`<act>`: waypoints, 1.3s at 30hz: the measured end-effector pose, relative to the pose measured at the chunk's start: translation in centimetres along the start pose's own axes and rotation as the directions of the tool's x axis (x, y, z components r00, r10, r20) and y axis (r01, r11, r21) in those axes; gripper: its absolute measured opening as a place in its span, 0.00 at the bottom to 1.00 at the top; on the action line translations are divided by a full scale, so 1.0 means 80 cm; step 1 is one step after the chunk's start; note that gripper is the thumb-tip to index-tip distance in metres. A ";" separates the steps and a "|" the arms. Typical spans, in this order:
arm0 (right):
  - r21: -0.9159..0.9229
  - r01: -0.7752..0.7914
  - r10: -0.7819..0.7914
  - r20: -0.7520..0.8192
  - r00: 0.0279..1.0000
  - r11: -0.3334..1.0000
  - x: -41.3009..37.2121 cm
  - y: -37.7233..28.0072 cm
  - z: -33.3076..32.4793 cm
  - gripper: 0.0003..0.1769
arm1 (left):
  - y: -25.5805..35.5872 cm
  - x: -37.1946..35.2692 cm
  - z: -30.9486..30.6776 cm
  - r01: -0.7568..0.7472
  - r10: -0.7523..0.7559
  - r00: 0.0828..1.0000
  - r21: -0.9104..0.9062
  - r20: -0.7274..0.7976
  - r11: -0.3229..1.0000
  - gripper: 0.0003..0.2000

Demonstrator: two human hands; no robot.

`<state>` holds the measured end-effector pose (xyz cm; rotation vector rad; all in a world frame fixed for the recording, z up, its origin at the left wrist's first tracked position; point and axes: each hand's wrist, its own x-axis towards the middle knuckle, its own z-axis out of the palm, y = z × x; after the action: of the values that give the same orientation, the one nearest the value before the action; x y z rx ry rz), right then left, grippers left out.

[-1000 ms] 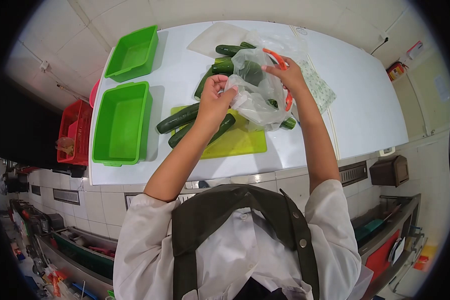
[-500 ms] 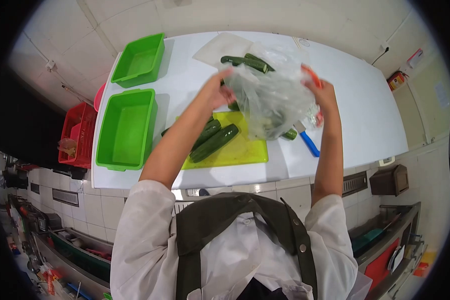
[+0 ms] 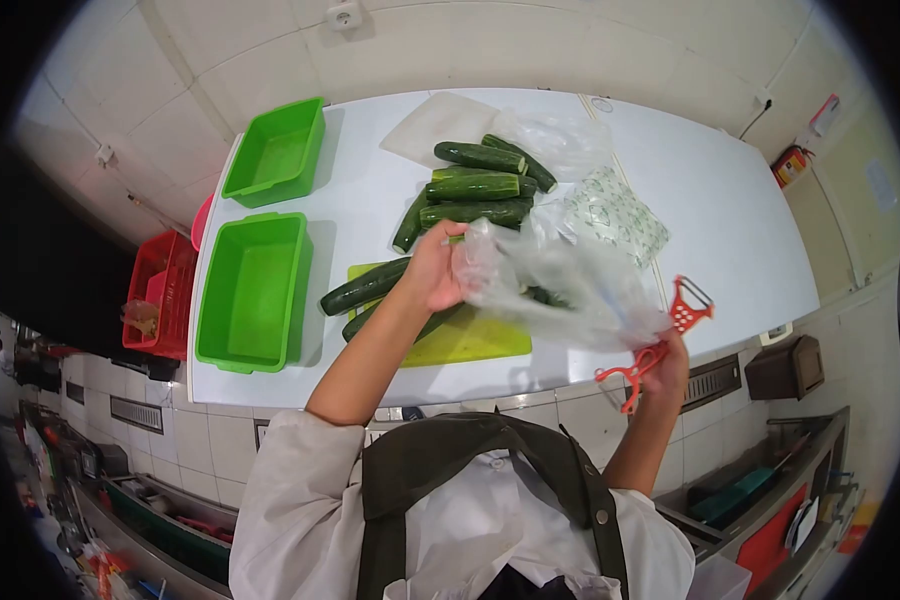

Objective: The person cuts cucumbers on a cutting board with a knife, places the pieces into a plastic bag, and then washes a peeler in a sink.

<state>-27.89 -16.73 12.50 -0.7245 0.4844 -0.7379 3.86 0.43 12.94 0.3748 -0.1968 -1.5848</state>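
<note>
My left hand grips one end of a clear plastic bag above the yellow-green cutting board. My right hand holds the bag's other end near the table's front edge, together with an orange-red peeler. The bag is stretched between both hands. Several dark green cucumbers lie piled on the white table behind the bag. Two more cucumbers rest on the board by my left wrist.
Two green tubs stand at the table's left side. A red crate sits beyond the left edge. A white board, a second clear bag and a patterned cloth lie behind the cucumbers.
Both hands have come down and toward me with the bag. My right hand has swung out to the right front, stretching the bag. The cucumber pile behind it is now uncovered.
</note>
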 end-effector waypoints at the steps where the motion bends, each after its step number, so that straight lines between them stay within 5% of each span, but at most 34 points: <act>1: 0.119 -0.056 0.052 0.036 0.998 0.991 -0.001 0.009 -0.018 0.16 | -0.018 -0.006 0.007 -0.017 0.041 0.992 0.191 -0.123 0.981 0.13; 2: 0.063 -0.071 0.086 -0.275 0.957 0.995 -0.007 0.020 0.006 0.16 | -0.040 -0.011 0.014 -0.015 0.110 0.966 0.378 -0.232 0.926 0.13; 5: 0.029 -0.064 0.062 0.056 0.997 0.998 -0.016 0.038 -0.013 0.17 | -0.075 -0.018 -0.022 0.063 0.224 0.932 0.736 -0.285 0.674 0.14; 6: -0.058 -0.063 0.070 0.124 0.990 0.996 -0.017 0.039 -0.016 0.25 | -0.079 -0.022 -0.030 0.087 0.239 0.932 0.810 -0.271 0.580 0.14; 8: -0.454 0.054 0.031 0.177 0.984 0.889 -0.025 0.029 -0.009 0.28 | -0.079 -0.026 -0.037 0.110 0.154 0.927 0.641 -0.341 0.760 0.14; 10: -0.767 0.216 -0.027 0.251 0.968 0.605 -0.032 0.019 0.030 0.29 | -0.072 -0.031 -0.022 0.122 0.067 0.923 0.451 -0.380 0.884 0.14; 13: -0.982 0.128 0.140 0.148 0.979 0.142 -0.026 0.018 0.048 0.25 | -0.071 -0.026 -0.014 -0.049 0.130 0.961 0.313 -0.246 0.949 0.13; 14: -0.994 -0.013 0.128 0.000 0.992 0.105 -0.021 0.018 0.048 0.18 | -0.071 -0.023 -0.015 -0.086 0.155 0.954 0.259 -0.257 0.962 0.13; 17: -0.690 -0.037 0.086 0.038 0.996 0.723 -0.015 0.017 0.032 0.15 | -0.066 -0.025 -0.018 -0.204 0.187 0.958 -0.057 -0.216 0.977 0.12; 18: -0.390 -0.157 0.107 -0.148 0.983 0.907 -0.016 0.022 0.030 0.14 | -0.067 -0.027 -0.023 -0.240 0.214 0.951 -0.100 -0.222 0.966 0.13; 20: -0.411 0.296 -0.178 0.302 0.936 0.862 -0.005 0.031 0.003 0.17 | -0.068 -0.032 -0.044 -0.323 0.277 0.930 -0.176 -0.241 0.930 0.16; 22: -0.401 0.102 -0.146 -0.079 0.986 0.911 0.008 0.033 -0.020 0.21 | -0.059 -0.029 -0.087 -0.153 0.166 0.986 -0.397 -0.003 0.905 0.17; 23: -0.195 0.118 -0.152 -0.167 0.974 0.974 0.016 0.027 -0.008 0.22 | -0.053 -0.030 -0.101 -0.051 0.127 0.984 -0.485 0.124 0.873 0.18; 25: 0.230 0.181 -0.096 -0.338 0.936 0.956 0.039 0.006 0.032 0.22 | -0.027 -0.048 -0.040 -0.175 0.178 0.984 -0.336 -0.020 0.926 0.17; 28: 0.300 0.150 -0.155 -0.008 0.988 0.942 0.088 -0.011 0.061 0.22 | 0.023 -0.080 0.024 -0.374 0.362 0.927 -0.183 -0.095 0.909 0.17; 32: 0.235 -0.027 -0.058 0.348 0.936 0.972 0.150 -0.004 0.185 0.22 | 0.100 -0.136 0.020 -0.639 0.630 0.766 -0.050 -0.124 0.767 0.15; 34: 0.201 -0.157 0.075 0.363 0.929 0.967 0.195 0.015 0.244 0.22 | 0.133 -0.163 0.014 -0.728 0.722 0.670 0.039 -0.173 0.685 0.14; 39: 0.043 -0.149 0.115 0.440 0.890 0.988 0.298 0.095 0.344 0.16 | 0.139 -0.196 -0.015 -0.712 0.718 0.616 0.159 -0.324 0.684 0.15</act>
<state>8.11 -19.08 21.54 -0.7517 0.0915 -0.4421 14.90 15.56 17.58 0.5152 -0.0520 -0.6860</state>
